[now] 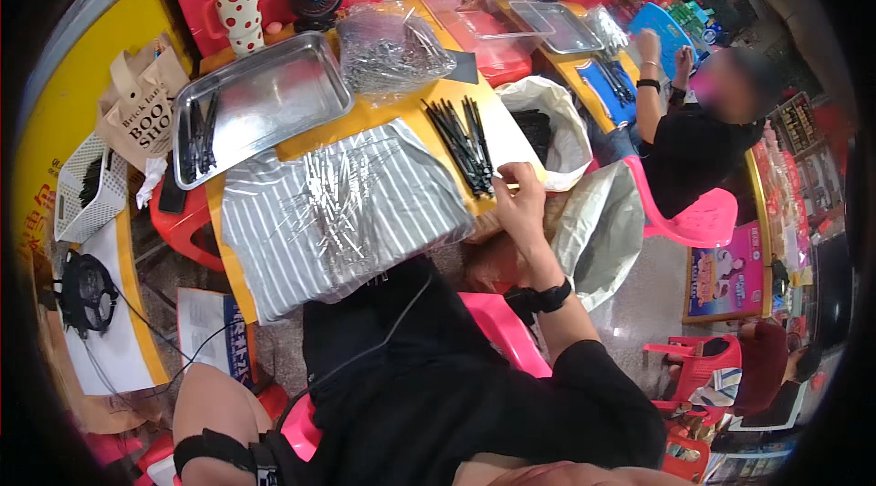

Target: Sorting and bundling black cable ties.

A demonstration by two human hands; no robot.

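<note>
Right forearm reaches up from lower right, dark wristband on, right hand at the near edge of the yellow-edged table; fingers bent, thumb and index tips close together, pointing left toward the black sticks. Can't tell if anything is pinched. Sticks lie in a loose bundle on the tabletop just beyond the fingertips, left of the open white sack. Left hand can't be made out, finger state unknown; bare limb with black strap at lower left. Left of the sticks: striped sheet carrying thin shiny strips; metal tray behind. Writing: dark Latin lettering on beige tote bag; white characters on a blue-and-white box; red characters on yellow wall; pale print on purple poster.
</note>
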